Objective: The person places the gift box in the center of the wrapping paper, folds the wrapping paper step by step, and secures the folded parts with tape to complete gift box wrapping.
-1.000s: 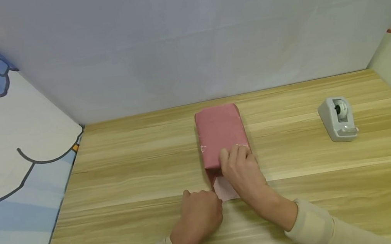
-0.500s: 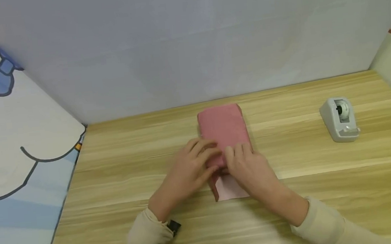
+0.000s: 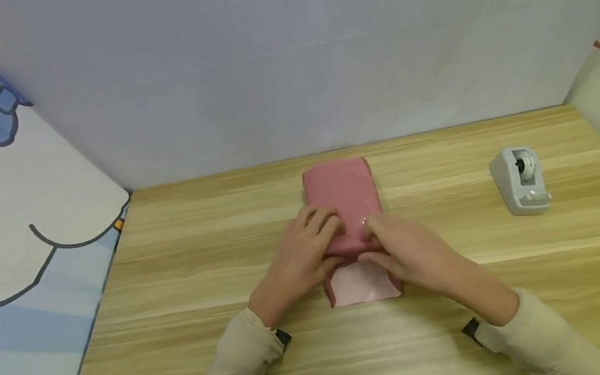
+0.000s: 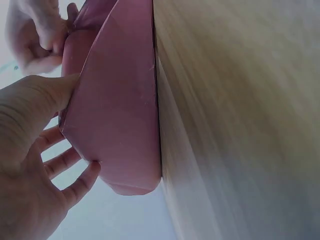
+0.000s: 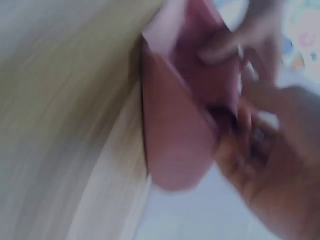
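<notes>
A box-shaped package in pink-red wrapping paper (image 3: 340,187) lies lengthwise on the wooden table. At its near end the wrap stands unfolded, and a flap with a pale pink inner side (image 3: 364,283) stretches toward me. My left hand (image 3: 300,247) grips the package's near left part, fingers bent over the top and thumb at the end fold. In the left wrist view, spread fingertips touch the side edge of the wrapping paper (image 4: 120,100). Opposite, my right hand (image 3: 418,254) holds the near right corner, thumb low at the end. The right wrist view is blurred there.
A grey tape dispenser (image 3: 521,180) with a roll of clear tape stands at the right of the table (image 3: 203,243). A pale wall sheet (image 3: 322,72) rises behind the table's far edge. A cartoon-printed sheet (image 3: 36,175) hangs at the left.
My left hand came up from the near left corner onto the package's top. My right hand shifted its hold to the right edge, uncovering more of the pale flap.
</notes>
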`<state>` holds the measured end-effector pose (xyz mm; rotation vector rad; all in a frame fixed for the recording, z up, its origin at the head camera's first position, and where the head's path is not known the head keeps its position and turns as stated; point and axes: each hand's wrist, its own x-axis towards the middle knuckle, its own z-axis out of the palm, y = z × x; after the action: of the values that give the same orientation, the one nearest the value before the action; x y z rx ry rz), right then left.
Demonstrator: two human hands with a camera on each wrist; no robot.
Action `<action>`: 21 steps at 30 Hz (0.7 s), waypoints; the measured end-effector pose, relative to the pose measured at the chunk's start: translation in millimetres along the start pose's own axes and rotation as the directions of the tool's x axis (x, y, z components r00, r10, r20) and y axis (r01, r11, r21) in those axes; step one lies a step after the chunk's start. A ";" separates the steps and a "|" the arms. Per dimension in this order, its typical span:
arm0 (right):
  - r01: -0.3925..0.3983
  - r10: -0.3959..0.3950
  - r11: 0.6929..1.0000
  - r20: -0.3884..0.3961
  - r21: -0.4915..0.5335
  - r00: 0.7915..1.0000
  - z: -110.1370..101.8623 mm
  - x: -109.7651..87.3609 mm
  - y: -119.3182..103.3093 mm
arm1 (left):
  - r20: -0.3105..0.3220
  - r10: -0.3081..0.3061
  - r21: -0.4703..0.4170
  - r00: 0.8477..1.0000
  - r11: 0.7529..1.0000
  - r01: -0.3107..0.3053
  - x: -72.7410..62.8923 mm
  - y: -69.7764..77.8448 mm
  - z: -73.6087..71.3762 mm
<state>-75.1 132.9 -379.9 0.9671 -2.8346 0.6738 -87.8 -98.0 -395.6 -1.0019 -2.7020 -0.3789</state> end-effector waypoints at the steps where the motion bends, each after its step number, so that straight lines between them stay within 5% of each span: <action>1: 0.021 -0.021 0.998 0.008 0.064 1.000 -4.6 -3.8 5.6 | 0.005 -0.004 -0.001 1.000 1.000 0.004 0.5 0.4 0.3; 4: 0.151 -0.148 0.979 -0.030 0.139 0.989 -13.3 -17.3 20.4 | 0.020 -0.018 0.004 1.000 1.000 0.018 2.4 1.4 1.0; 9: 0.328 -0.328 0.945 -0.040 -0.001 0.944 -18.0 -37.5 31.9 | 0.027 -0.025 0.017 0.999 1.000 0.025 5.1 2.9 1.2; 15: 0.366 -0.361 0.916 0.060 -0.166 0.931 -12.0 -47.5 32.8 | 0.028 -0.032 0.042 0.999 0.999 0.031 5.7 4.1 2.1; 21: 0.347 -0.348 0.910 0.034 -0.229 0.937 -2.8 -46.0 33.0 | 0.059 -0.037 0.098 0.998 0.995 0.031 6.7 7.6 1.4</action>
<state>-58.2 183.3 -399.4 1.3681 -2.5536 0.2979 -87.9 -88.0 -393.7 -0.9566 -2.7647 -0.2244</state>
